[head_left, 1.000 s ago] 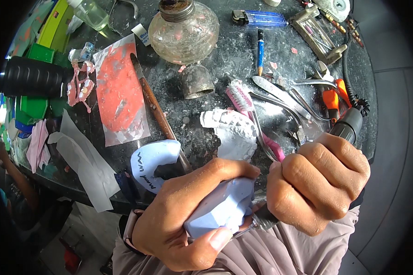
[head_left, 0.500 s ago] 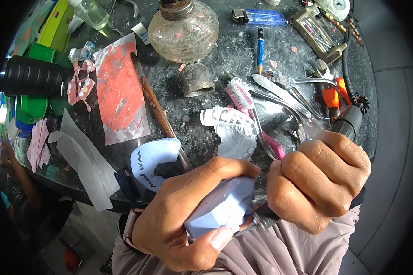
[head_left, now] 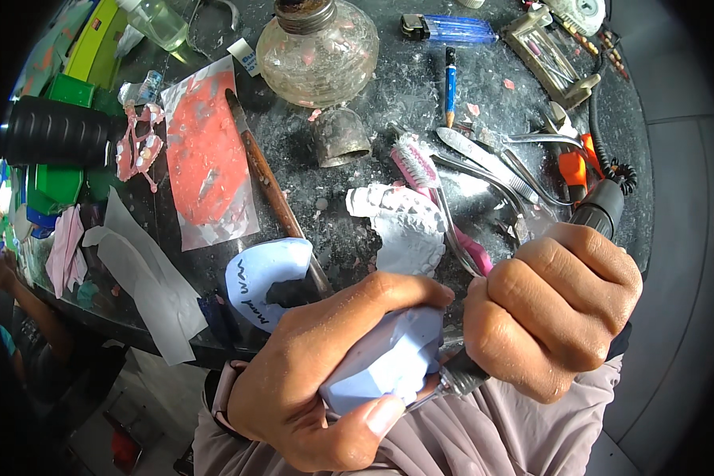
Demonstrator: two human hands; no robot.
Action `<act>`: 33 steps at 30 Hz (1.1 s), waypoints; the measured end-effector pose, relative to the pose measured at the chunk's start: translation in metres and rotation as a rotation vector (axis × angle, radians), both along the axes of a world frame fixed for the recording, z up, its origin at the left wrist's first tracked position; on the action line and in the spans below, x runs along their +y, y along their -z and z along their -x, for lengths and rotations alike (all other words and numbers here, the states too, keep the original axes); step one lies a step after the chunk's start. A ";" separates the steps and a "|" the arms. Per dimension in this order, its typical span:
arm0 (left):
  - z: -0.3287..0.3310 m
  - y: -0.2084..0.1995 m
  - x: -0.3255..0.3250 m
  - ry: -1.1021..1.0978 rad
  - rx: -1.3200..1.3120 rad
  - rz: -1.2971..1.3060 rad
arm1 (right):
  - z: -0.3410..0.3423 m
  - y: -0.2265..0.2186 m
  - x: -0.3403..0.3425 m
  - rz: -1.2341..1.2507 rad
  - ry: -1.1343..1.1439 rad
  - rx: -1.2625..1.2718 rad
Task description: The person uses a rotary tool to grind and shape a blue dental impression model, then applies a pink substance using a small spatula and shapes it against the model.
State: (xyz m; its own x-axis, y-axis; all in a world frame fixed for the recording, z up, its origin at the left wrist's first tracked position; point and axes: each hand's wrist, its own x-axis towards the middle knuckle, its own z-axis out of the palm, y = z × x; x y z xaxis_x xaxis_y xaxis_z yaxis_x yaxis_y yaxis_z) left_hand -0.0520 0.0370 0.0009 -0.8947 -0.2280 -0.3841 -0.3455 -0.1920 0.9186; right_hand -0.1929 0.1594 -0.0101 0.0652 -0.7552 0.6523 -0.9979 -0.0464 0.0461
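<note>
Head view looks down on your two hands, close to your body at the near edge of a dark, dusty counter. Your left hand is wrapped around a pale blue plaster block, thumb pressed against its lower face and fingers curled over its top, so the block sits clamped in that hand just in front of your chest. Your right hand is closed in a fist around a black rotary handpiece; its cabled back end sticks up past your knuckles, and its metal nose comes out below the fist and meets the blue block's right edge.

Just beyond your hands, on the counter, lies a white plaster dental cast, with a pink toothbrush touching its right side. A second pale blue cast, with dark handwriting on it, lies left of your left hand, beside a long brown-handled tool. Further back stand a round glass burner and a small metal cap. A red wax sheet in clear wrapping lies to the left. Several metal hand instruments lie to the right, near an orange-handled tool.
</note>
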 end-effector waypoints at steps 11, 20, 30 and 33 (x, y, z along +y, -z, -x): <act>0.002 -0.003 0.004 -0.033 0.001 0.016 | 0.000 0.001 -0.001 0.018 -0.006 -0.017; -0.002 -0.004 0.005 -0.021 -0.068 -0.070 | 0.000 0.002 -0.002 0.052 -0.007 -0.022; -0.001 0.001 -0.003 0.033 0.034 -0.047 | 0.000 0.003 -0.004 0.059 -0.009 -0.008; 0.000 0.002 -0.004 0.083 0.081 -0.030 | 0.000 0.003 -0.005 0.085 -0.020 -0.006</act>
State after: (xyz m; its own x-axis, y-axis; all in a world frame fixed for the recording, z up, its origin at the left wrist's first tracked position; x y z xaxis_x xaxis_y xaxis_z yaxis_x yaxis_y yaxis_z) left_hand -0.0516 0.0327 -0.0015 -0.9384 -0.1413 -0.3152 -0.2862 -0.1932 0.9385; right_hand -0.1925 0.1547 -0.0135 0.0758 -0.6953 0.7147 -0.9970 -0.0629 0.0445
